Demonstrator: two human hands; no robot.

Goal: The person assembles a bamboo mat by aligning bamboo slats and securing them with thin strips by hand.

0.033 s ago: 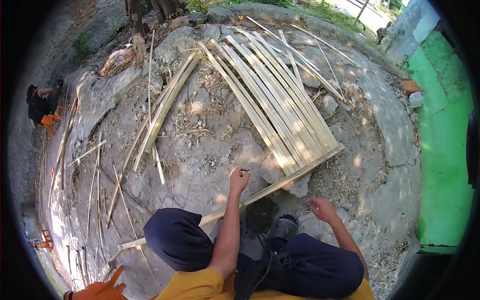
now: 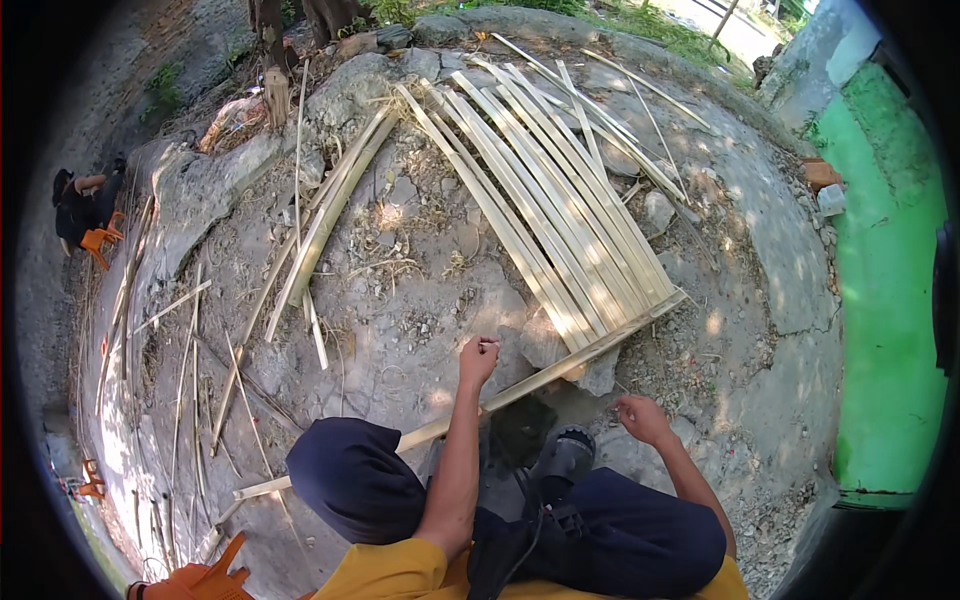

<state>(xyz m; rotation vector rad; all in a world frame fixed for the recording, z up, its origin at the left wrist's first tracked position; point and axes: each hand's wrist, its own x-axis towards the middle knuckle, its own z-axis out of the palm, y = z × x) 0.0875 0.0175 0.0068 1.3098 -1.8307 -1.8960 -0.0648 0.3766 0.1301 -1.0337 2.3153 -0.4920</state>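
My left hand (image 2: 479, 360) is closed in a pinch above the bare ground, just beyond a long bamboo crosspiece (image 2: 540, 375). Whatever its fingers hold, if anything, is too small to make out. To the right of my dark shoe (image 2: 568, 455), my right hand (image 2: 643, 418) is also pinched, over stony ground. What lies between its fingertips cannot be told. Several pale bamboo slats (image 2: 560, 220) lie side by side ahead of me, fanning slightly apart at the far end. Their near ends meet the crosspiece, which runs from beside my left knee to the right.
More split bamboo (image 2: 330, 225) lies loose at the left, and thin strips (image 2: 640, 150) lie beyond the slats. A flat rock (image 2: 545, 345) sits under their near ends. A green wall (image 2: 885, 300) rises at right. Orange chairs (image 2: 205, 578) stand at left, one with a person (image 2: 88, 205).
My right hand has shifted very slightly to the left. My left hand and the bamboo stay in place.
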